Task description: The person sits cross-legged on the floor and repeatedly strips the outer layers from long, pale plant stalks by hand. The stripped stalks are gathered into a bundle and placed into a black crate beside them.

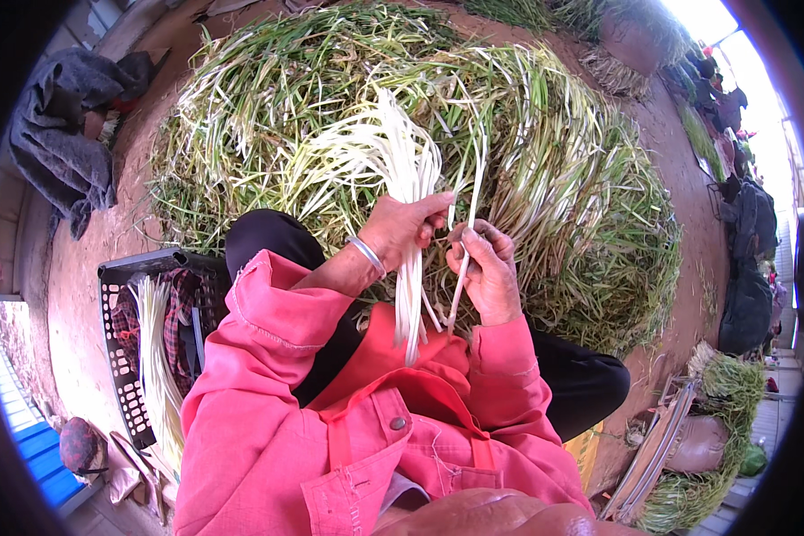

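Observation:
My left hand [402, 231], with a silver bangle at the wrist, is closed around a bundle of pale, cleaned stalks [409, 157]. Their white parts point up and down from the fist, with yellowish leaves fanning to the left. Close on its right, my right hand [486, 268] pinches a long, thin white stalk [477, 181] between thumb and fingers. The lower end of that stalk hangs over the red apron [409, 355]. Both hands are above the near edge of a large heap of long green and white leafy stalks [576, 187].
A black plastic crate [124, 375] at the left holds pale stalks [154, 335] and checked cloth. A grey cloth [74, 127] lies at the upper left. More green bundles [730, 388] lie at the lower right beside a cardboard piece [653, 449]. Dark bags [747, 295] stand at the far right.

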Demonstrator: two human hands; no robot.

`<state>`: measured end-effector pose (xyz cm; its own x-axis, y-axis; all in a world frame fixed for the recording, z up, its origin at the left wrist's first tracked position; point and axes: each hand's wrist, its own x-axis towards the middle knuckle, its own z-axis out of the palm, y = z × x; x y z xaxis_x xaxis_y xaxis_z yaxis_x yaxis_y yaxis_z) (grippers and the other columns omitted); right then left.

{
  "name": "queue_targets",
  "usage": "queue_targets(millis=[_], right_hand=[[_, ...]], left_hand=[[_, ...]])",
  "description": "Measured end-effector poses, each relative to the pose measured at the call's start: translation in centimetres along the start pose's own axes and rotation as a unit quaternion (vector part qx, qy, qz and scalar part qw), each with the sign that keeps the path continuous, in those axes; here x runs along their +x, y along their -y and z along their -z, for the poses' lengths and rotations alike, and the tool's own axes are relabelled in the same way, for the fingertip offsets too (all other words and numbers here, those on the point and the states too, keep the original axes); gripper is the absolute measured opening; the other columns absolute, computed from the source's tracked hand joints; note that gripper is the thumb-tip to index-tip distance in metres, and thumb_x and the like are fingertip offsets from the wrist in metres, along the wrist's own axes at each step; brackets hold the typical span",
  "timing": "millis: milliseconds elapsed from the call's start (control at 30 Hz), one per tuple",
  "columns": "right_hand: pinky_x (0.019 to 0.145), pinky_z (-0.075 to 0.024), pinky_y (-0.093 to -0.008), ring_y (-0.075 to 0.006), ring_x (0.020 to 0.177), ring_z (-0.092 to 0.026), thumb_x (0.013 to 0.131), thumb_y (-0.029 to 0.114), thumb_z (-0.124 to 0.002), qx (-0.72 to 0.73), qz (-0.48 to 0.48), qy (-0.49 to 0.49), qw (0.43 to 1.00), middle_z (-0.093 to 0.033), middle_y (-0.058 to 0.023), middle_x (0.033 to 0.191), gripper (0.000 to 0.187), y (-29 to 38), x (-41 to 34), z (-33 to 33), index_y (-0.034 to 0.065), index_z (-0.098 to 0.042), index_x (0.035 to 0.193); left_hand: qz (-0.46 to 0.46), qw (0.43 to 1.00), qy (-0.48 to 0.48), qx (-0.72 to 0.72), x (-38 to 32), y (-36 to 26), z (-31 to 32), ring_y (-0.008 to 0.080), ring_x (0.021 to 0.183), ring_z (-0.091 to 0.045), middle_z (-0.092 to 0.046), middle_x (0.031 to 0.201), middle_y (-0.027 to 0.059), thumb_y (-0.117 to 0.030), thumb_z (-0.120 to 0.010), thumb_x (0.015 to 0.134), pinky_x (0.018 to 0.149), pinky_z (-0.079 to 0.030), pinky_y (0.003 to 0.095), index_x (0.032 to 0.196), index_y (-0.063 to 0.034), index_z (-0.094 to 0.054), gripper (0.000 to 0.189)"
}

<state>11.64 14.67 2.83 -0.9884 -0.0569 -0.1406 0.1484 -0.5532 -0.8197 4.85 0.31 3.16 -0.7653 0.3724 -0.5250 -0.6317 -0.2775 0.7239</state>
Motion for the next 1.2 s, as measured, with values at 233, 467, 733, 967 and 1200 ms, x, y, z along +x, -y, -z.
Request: queue_targets(millis=[233, 467, 733, 967, 1200], right_hand=[[0.049, -0.0318, -0.0185, -0.0007, 0.058, -0.043, 0.084, 0.017, -0.062, -0.314, 0.005, -0.021, 0.949, -0.054, 0.0051, 0.066, 0.016, 0.7, -0.2, -0.7, 0.0010, -0.064, 0.081], [0.051, -0.0381, -0.0231, -0.0038, 0.056, -0.046, 0.082, 0.018, -0.060, -0.445, 0.005, 0.021, 0.895, -0.055, 0.0006, 0.060, 0.020, 0.3, -0.8, -0.3, -0.0018, -0.063, 0.081], [0.051, -0.0412, -0.0349, -0.0232, 0.048, -0.052, 0.078, 0.021, -0.060, -0.579, -0.049, 0.023, 0.813, -0.053, -0.0189, 0.057, 0.024, -1.2, -4.4, 2.4, -0.0033, -0.061, 0.079], [0.047, -0.0383, -0.0346, -0.0229, 0.045, -0.045, 0.079, 0.021, -0.063, -0.619, -0.003, 0.007, 0.785, -0.050, -0.0172, 0.054, 0.026, 1.8, -6.0, 4.6, -0.0031, -0.057, 0.072], [0.047, -0.0277, -0.0240, -0.0033, 0.052, -0.035, 0.083, 0.019, -0.059, -0.551, -0.011, -0.057, 0.832, -0.042, 0.0037, 0.053, 0.025, 4.7, -6.2, 5.5, -0.0012, -0.058, 0.069]], left_hand=[[-0.094, 0.994, 0.052, 0.028, -0.7, 0.0, -0.1, 0.0033, 0.044, -0.045, -0.062, 0.071, 0.0018, -0.018, -0.071, 0.079, 0.038, -0.034, 0.0165, 0.086, -0.0025, -0.061, 0.019], [-0.113, 0.993, 0.034, -0.005, -0.7, -1.0, 0.1, 0.0032, 0.044, -0.042, -0.062, 0.070, 0.0028, -0.011, -0.067, 0.081, 0.038, -0.032, 0.0154, 0.089, -0.0029, -0.060, 0.013], [-0.149, 0.982, 0.004, -0.113, -0.8, -3.8, 2.5, 0.0025, 0.045, -0.042, -0.061, 0.072, 0.0049, -0.013, -0.066, 0.081, 0.039, -0.032, 0.0149, 0.089, -0.0005, -0.059, 0.016], [-0.145, 0.979, 0.000, -0.144, -0.7, -3.8, 2.2, 0.0025, 0.045, -0.041, -0.060, 0.071, 0.0046, -0.012, -0.066, 0.081, 0.040, -0.032, 0.0145, 0.088, -0.0010, -0.058, 0.015], [-0.147, 0.978, -0.014, -0.150, -0.5, -3.9, 2.4, 0.0019, 0.045, -0.040, -0.060, 0.070, 0.0034, -0.013, -0.065, 0.083, 0.041, -0.032, 0.0154, 0.086, -0.0018, -0.059, 0.013]])
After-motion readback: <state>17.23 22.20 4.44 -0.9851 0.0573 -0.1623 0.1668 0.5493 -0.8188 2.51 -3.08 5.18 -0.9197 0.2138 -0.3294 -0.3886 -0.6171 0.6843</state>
